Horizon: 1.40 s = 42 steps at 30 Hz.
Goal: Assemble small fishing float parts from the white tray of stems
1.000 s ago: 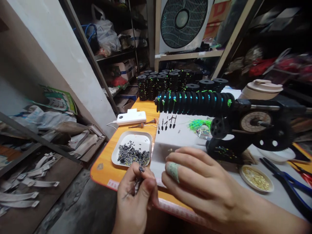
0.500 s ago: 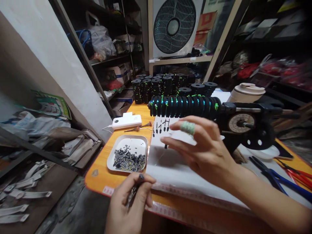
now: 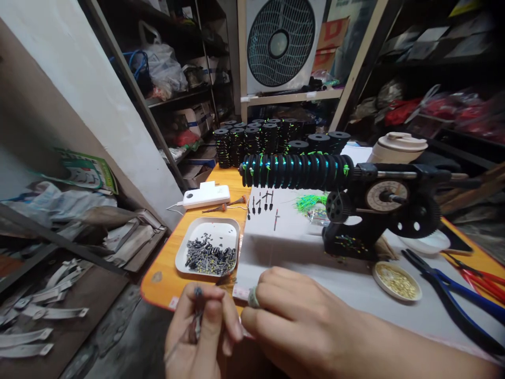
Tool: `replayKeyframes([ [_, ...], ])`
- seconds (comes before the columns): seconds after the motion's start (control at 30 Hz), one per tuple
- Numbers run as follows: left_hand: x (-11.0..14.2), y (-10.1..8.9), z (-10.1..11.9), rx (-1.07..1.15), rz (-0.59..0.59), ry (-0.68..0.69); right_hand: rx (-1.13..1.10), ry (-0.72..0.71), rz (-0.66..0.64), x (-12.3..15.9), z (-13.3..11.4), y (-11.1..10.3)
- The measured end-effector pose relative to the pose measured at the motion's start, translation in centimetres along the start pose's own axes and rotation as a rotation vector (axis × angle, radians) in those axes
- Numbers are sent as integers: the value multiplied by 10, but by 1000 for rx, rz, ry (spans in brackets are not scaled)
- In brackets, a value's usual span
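Note:
My left hand (image 3: 199, 331) is pinched shut near the front edge of the table. A small dark piece with thin strands (image 3: 198, 292) pokes up between its thumb and fingers; its kind is unclear. Close beside it, my right hand (image 3: 295, 316) is closed with its fingers curled toward the left one, a green wrap (image 3: 253, 297) on one finger. Whatever its fingertips hold is hidden. Beyond the hands stands a white tray (image 3: 180, 258) of tiny black and grey parts. Several small black stemmed pieces (image 3: 259, 204) lie in a row on a white sheet (image 3: 256, 252).
A black geared machine (image 3: 353, 210) carries a rod of black discs with green and blue threads (image 3: 295, 171). Stacks of black spools (image 3: 252, 139) stand behind. To the right are a small dish of gold bits (image 3: 398, 281), blue-handled pliers (image 3: 442, 295) and a lidded cup (image 3: 398, 149).
My right hand has come down and back from over the white sheet to beside my left hand, its fingers now curled. A thin piece on the sheet is uncovered. My left hand keeps its pinch.

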<state>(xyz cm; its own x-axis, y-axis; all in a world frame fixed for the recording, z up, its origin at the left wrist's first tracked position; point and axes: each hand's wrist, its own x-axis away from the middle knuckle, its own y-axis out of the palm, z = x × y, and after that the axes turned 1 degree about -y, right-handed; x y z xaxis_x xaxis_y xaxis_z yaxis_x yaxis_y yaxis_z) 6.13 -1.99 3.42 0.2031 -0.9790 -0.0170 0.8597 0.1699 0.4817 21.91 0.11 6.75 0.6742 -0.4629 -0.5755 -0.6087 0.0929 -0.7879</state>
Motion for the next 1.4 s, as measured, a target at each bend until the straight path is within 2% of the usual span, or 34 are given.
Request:
replayKeyframes([
  [0.1, -4, 4, -1, 133, 13, -212, -181, 133, 75, -1, 4, -1],
  [0.2, -4, 9, -5, 202, -17, -299, -364, 327, 190, -4, 9, -2],
  [0.3, -2, 12, -10, 179, -58, -316, -439, 442, 233, -6, 13, -3],
  [0.43, 1, 12, -16, 82, -143, -229, -532, 488, 245, -6, 16, -4],
  [0.5, 2, 12, -18, -15, -163, -151, -537, 497, 257, -5, 15, -5],
  [0.6, 5, 13, -20, -213, -101, -58, -479, 483, 266, -6, 12, -4],
  [0.7, 8, 15, -23, -297, -44, -55, -433, 459, 279, -6, 10, -2],
  [0.83, 8, 16, -27, -148, -11, -91, -458, 410, 245, -4, 10, 0],
  [1.03, 3, 10, -21, 233, -107, -109, -397, 351, 236, 0, 23, -1],
  [1.4, 1, 5, -21, 324, -153, -180, -390, 332, 207, 1, 24, 3],
])
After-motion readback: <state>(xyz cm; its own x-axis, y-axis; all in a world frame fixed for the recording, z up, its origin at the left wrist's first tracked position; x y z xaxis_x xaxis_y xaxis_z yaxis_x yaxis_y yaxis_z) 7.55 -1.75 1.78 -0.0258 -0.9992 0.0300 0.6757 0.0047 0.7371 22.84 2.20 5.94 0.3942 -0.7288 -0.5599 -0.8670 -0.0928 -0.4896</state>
